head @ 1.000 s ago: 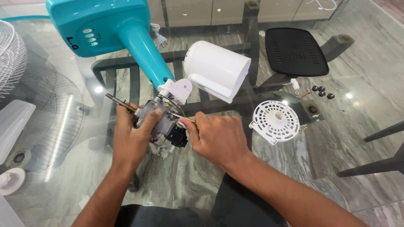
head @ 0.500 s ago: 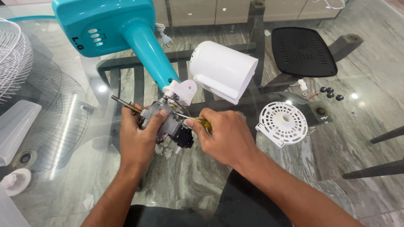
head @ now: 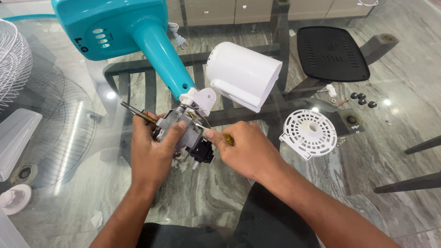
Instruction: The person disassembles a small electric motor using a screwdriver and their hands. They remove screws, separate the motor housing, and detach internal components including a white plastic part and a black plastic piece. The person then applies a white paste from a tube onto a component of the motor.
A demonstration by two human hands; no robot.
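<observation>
While the left hand (head: pixel 154 149) grips the fan motor (head: pixel 181 133), the right hand (head: pixel 245 149) clamps a screwdriver (head: pixel 216 134) against it.

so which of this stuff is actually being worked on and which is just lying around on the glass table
In hand:
- fan motor, held by the left hand
- screwdriver, in the right hand
- teal fan stand, joined to the motor

Lying about:
- white motor cover
- white round vented cap
- black vented panel
- wire fan guard
- small black screws
</observation>
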